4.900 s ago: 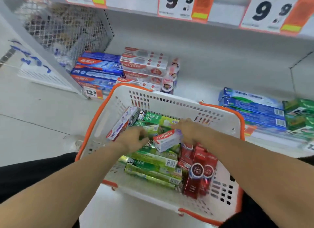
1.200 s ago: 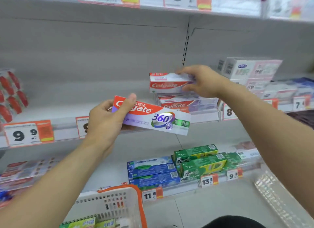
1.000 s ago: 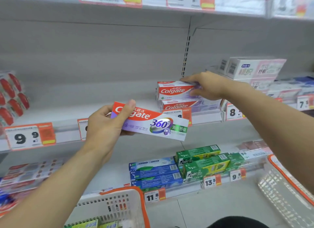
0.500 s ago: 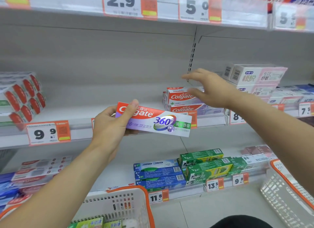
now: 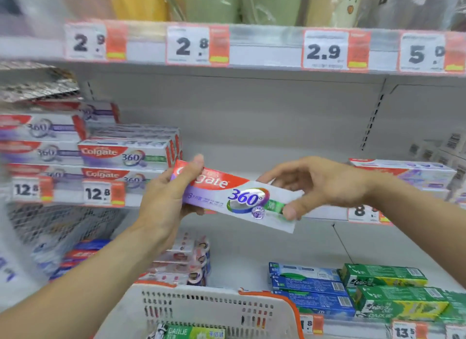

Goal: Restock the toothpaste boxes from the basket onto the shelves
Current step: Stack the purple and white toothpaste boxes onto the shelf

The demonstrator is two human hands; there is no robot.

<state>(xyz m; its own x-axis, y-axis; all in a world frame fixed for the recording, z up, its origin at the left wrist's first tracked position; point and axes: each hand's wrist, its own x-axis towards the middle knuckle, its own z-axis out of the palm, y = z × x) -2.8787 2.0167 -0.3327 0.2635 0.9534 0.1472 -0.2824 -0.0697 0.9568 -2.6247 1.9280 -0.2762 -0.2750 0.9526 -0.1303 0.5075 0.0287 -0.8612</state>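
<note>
Basket [image 5: 209, 311] sat nearest, at bottom edge, green boxes [image 5: 194, 333] left inside. Above it, Colgate box [image 5: 237, 197] hung in air before middle shelf [image 5: 252, 159]. Left hand [image 5: 166, 202] gripped red end, thumb on face; right hand [image 5: 315, 184] pinched other end, probably to steady it. Matching stack [image 5: 126, 159] stood at shelf's left front edge, blurred, likely destination.

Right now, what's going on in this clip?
A person is restocking a shop shelf. The left hand grips one end of a Colgate 360 box, and the right hand pinches the other end. The box is held in the air in front of the middle shelf, not yet placed. Matching Colgate 360 boxes are stacked at the left. The basket sits below with more stock inside.
</note>
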